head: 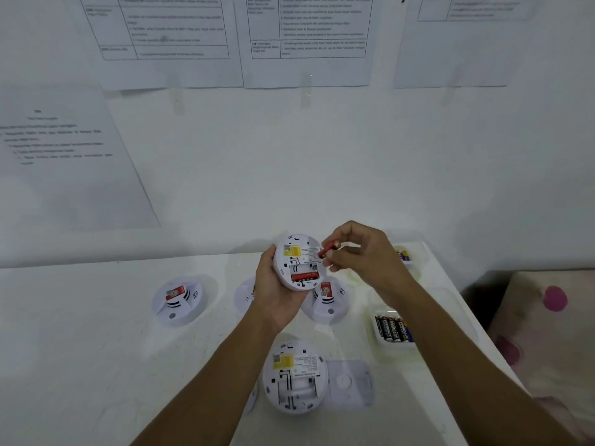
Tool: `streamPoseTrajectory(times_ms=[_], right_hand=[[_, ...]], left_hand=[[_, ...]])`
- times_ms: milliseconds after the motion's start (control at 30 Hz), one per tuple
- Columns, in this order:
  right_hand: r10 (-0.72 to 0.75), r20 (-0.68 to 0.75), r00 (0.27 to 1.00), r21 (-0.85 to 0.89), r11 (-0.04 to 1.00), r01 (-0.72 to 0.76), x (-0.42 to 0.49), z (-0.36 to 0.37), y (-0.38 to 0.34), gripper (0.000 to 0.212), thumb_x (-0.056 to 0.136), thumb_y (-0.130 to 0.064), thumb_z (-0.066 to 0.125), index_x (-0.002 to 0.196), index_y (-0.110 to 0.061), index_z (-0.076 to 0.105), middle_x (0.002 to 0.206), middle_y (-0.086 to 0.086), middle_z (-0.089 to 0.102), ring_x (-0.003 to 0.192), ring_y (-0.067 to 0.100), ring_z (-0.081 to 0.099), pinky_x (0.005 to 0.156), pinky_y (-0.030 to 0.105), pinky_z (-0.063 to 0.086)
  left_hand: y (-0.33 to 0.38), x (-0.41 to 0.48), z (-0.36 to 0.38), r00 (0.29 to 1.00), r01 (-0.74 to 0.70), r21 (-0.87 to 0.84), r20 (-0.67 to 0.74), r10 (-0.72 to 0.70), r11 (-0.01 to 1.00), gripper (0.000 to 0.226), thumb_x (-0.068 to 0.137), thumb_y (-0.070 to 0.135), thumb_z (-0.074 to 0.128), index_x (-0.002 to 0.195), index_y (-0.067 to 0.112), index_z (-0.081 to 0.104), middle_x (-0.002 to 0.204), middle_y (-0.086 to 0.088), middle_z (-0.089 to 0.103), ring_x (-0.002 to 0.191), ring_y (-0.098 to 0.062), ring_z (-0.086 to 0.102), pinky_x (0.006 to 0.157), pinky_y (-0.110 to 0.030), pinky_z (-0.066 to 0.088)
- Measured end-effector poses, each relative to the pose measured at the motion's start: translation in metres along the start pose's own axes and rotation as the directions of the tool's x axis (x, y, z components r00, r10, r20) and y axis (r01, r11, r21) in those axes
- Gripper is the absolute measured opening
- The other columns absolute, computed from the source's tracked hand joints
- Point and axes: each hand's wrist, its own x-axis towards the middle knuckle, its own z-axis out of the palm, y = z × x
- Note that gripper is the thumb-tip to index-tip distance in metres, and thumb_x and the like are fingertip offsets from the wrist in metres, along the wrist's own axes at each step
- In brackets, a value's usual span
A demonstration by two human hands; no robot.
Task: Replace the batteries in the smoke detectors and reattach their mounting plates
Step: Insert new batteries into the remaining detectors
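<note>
My left hand (273, 294) grips a round white smoke detector (299, 260) above the table, its back towards me. A red battery (304, 277) lies in its open compartment. My right hand (363, 252) pinches a second red battery (330, 249) at the detector's upper right edge. Another white detector (294, 376) lies back up near me with its compartment open and no battery visible in it. A white mounting plate (351, 383) lies flat beside it on the right.
Two detectors rest face up on the white table, one at the left (177, 299) and one (328, 300) under my hands. A third (244, 296) is partly hidden. A clear tray of black batteries (392, 328) sits at the right, another container (404, 254) behind. Papers hang on the wall.
</note>
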Motion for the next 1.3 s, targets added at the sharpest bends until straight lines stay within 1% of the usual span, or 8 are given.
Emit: streamPoseTrajectory(times_ms=[167,333,467,600,833,1067,1200,1300], right_hand=[[0.023,0.023,0.999,0.044,0.999,-0.024,-0.028,0.037,0.003,0.009,0.088,-0.001,0.064,0.096,0.000,0.070,0.090,0.017,0.073,0.082,0.033,0.072,0.079,0.040,0.060],[0.052,-0.038,0.998,-0.027,0.998,-0.053,-0.041,0.053,0.007,0.014,0.083,-0.004,0.071,0.096,-0.010,0.071,0.093,0.005,0.072,0.069,0.015,0.068,0.058,0.015,0.048],[0.056,-0.154,0.986,-0.175,0.981,-0.083,-0.041,0.058,0.013,0.052,0.069,-0.029,0.086,0.113,-0.032,0.059,0.110,-0.005,0.054,0.075,0.008,0.056,0.067,0.024,0.052],[0.111,-0.198,0.974,-0.186,0.971,-0.148,-0.045,0.064,0.012,0.090,0.063,-0.033,0.089,0.136,-0.036,0.038,0.119,-0.002,0.041,0.107,0.012,0.048,0.083,0.029,0.051],[0.190,-0.076,0.979,-0.031,0.981,-0.193,-0.058,0.075,0.025,0.104,0.041,-0.054,0.091,0.131,-0.048,0.038,0.133,0.000,0.048,0.123,0.021,0.052,0.095,0.043,0.054],[0.074,-0.061,0.995,-0.238,0.967,-0.086,-0.080,0.088,0.021,0.088,0.070,-0.041,0.084,0.143,-0.031,0.035,0.124,-0.002,0.045,0.110,0.014,0.051,0.087,0.029,0.048],[0.035,-0.003,0.999,-0.301,0.953,-0.034,-0.092,0.104,0.018,0.047,0.084,-0.038,0.071,0.127,-0.028,0.055,0.111,-0.008,0.056,0.095,0.010,0.058,0.072,0.017,0.045],[-0.041,0.085,0.996,-0.384,0.921,0.071,-0.099,0.124,0.022,0.027,0.086,-0.030,0.070,0.112,-0.024,0.066,0.097,-0.012,0.064,0.086,0.009,0.061,0.072,0.023,0.051]], left_hand=[[-0.001,-0.014,0.002,0.999,-0.035,0.081,-0.002,0.035,0.996,0.055,0.100,0.047,0.031,0.118,0.008,0.065,0.106,-0.016,0.070,0.092,-0.027,0.066,0.081,-0.038,0.052],[-0.002,-0.028,0.000,0.999,-0.039,0.130,-0.004,0.040,0.991,0.058,0.098,0.049,0.034,0.127,0.006,0.061,0.117,-0.017,0.066,0.109,-0.030,0.061,0.089,-0.038,0.051],[-0.004,-0.036,-0.002,0.999,-0.046,0.153,0.019,0.044,0.987,0.056,0.099,0.047,0.035,0.123,0.006,0.064,0.119,-0.021,0.065,0.114,-0.034,0.058,0.106,-0.047,0.041],[-0.008,-0.048,-0.001,0.998,-0.062,0.113,0.018,0.060,0.992,0.052,0.098,0.045,0.036,0.111,0.009,0.071,0.117,-0.021,0.067,0.112,-0.035,0.061,0.100,-0.046,0.047],[-0.009,-0.078,-0.003,0.996,-0.086,0.129,0.039,0.082,0.988,0.055,0.097,0.045,0.035,0.121,0.005,0.064,0.122,-0.022,0.065,0.108,-0.035,0.065,0.097,-0.045,0.048],[-0.001,-0.115,-0.025,0.995,-0.085,0.099,-0.044,0.090,0.991,0.059,0.094,0.049,0.038,0.129,0.007,0.061,0.133,-0.023,0.058,0.124,-0.037,0.053,0.108,-0.048,0.039],[0.021,-0.134,-0.050,0.983,-0.159,0.075,-0.080,0.164,0.985,0.055,0.097,0.046,0.036,0.119,0.007,0.067,0.128,-0.023,0.061,0.120,-0.037,0.056,0.105,-0.048,0.041],[0.041,-0.147,-0.072,0.974,-0.211,0.078,-0.062,0.216,0.974,0.051,0.099,0.042,0.034,0.101,0.014,0.077,0.116,-0.016,0.069,0.114,-0.036,0.058,0.104,-0.051,0.039]])
